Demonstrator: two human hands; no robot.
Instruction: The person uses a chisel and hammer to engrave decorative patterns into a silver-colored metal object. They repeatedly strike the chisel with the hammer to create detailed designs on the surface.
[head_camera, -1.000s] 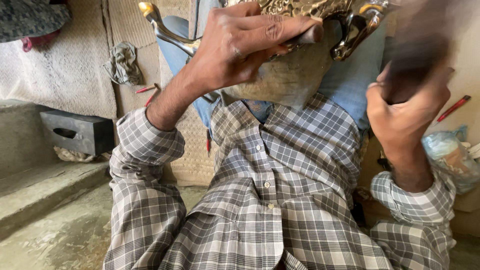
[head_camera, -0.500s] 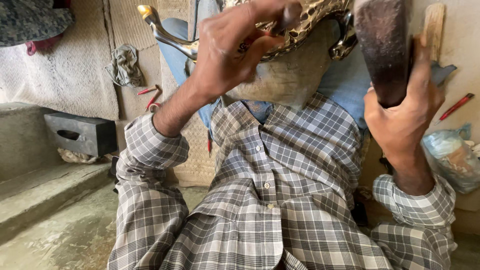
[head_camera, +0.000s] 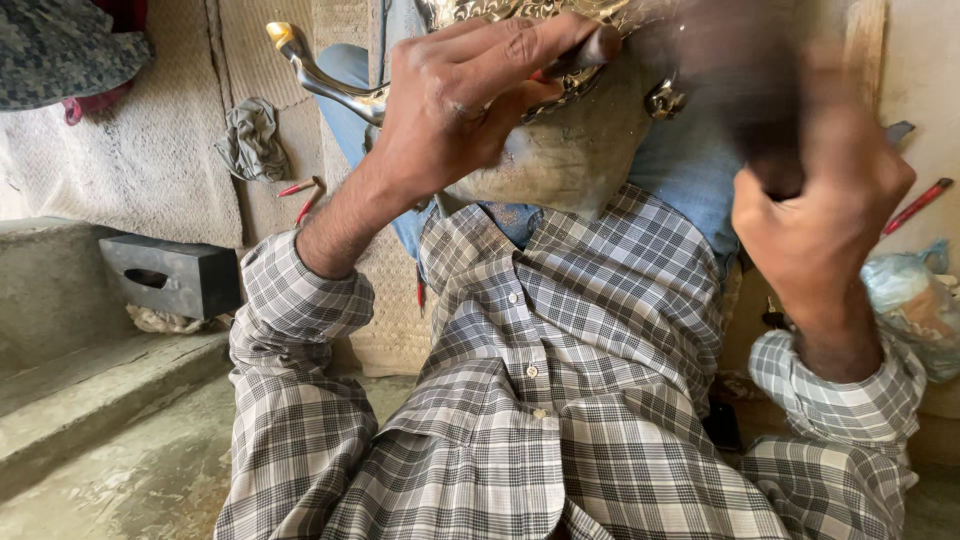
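The ornate brass piece (head_camera: 520, 20), golden with raised relief and a curved, polished arm running out past the left hand, rests on a grey padded cushion (head_camera: 570, 160) in the person's lap, probably so it stays put under blows. The left hand (head_camera: 460, 110) lies over it, fingers clamped on a thin dark punch (head_camera: 585, 55). The right hand (head_camera: 820, 210), beside it, is closed around a blurred dark mallet (head_camera: 745, 90).
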